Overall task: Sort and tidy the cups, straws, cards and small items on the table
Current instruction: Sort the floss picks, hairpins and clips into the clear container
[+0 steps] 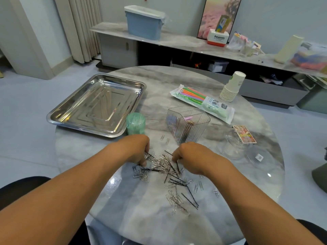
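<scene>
Thin wire paper clips (160, 165) and black hairpins (178, 181) were pinched by the curled left hand (137, 150) and right hand (192, 156), between them.

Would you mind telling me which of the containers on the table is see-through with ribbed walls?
The clear ribbed organiser, just beyond the right hand. The steel tray is shiny metal, and the paper cups are opaque white.
</scene>
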Demonstrator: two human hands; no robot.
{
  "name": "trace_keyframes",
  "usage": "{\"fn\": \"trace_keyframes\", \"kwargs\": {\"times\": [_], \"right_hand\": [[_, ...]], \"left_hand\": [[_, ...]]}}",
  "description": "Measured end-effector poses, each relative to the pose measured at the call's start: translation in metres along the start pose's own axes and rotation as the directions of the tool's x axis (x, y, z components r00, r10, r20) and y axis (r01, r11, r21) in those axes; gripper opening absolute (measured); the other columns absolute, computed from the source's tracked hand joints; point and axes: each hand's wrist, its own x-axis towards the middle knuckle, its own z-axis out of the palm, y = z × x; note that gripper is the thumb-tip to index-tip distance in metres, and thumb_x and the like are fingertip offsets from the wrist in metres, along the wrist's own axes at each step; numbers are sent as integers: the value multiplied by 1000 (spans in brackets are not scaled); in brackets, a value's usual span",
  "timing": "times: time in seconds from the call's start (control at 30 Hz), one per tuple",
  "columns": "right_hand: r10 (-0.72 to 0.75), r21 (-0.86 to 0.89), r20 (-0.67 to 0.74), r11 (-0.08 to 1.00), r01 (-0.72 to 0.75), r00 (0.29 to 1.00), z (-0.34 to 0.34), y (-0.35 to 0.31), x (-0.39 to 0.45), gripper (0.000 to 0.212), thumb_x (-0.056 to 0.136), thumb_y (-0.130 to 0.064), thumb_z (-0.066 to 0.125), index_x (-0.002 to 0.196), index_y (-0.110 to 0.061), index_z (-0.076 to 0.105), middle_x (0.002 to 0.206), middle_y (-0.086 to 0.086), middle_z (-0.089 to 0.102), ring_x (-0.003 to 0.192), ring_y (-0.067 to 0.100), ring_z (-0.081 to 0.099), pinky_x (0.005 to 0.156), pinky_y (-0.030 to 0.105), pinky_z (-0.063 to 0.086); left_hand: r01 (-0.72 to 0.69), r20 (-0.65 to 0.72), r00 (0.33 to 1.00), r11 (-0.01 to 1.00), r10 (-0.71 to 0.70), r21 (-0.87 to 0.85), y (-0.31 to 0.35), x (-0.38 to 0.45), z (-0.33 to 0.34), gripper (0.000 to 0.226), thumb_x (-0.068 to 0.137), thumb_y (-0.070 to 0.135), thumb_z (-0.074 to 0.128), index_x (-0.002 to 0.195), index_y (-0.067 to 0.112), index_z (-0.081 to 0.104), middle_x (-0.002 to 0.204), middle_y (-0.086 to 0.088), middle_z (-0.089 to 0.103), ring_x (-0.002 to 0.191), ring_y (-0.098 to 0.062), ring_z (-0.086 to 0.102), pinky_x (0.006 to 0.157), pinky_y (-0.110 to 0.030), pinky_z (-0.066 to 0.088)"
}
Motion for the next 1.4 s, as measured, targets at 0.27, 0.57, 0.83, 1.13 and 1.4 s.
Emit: {"fn": "trace_keyframes", "kwargs": {"times": [0.27,0.57,0.83,1.13,1.4], "right_hand": [[260,318,-82,922,-222,962,11,-8,9,18,92,-27,74,95,-9,72,96,8,71,92,28,66,81,40,56],[198,52,-77,980,-194,977,5,-15,7,13,97,-2,48,104,-9,56,96,7,57,80,26,51,67,36,40],[327,361,85,870,-335,941,-13,-6,-1,24,89,-5,68,111,4,70,115,20,70,87,22,61,80,37,55],[345,208,78,912,-353,935,6,-16,6,27,85,-11,66,64,-10,49,64,3,47,53,17,44,44,24,34],[334,425,-73,863,-274,940,-9,-15,8,12,80,-15,68,74,-12,58,73,3,63,66,21,58,58,31,49]], "left_hand": [[103,7,994,978,-106,181,7,-13,-6,38,79,34,86,100,11,66,102,-4,71,103,-29,68,89,-40,57],[-8,-17,1000,981,11,195,1,-12,-4,14,89,15,67,102,11,72,101,-7,73,95,-27,69,86,-41,58],[-59,-107,993,994,50,-88,-10,5,-3,22,86,19,77,83,31,59,79,14,57,69,-4,53,51,-20,36],[-17,-183,983,998,6,-61,-14,6,2,36,78,33,85,95,35,53,80,14,52,71,-2,48,55,-25,33],[-51,-89,994,994,60,97,-3,-3,7,22,70,34,89,84,29,73,78,15,66,75,-8,60,58,-24,39]]}}
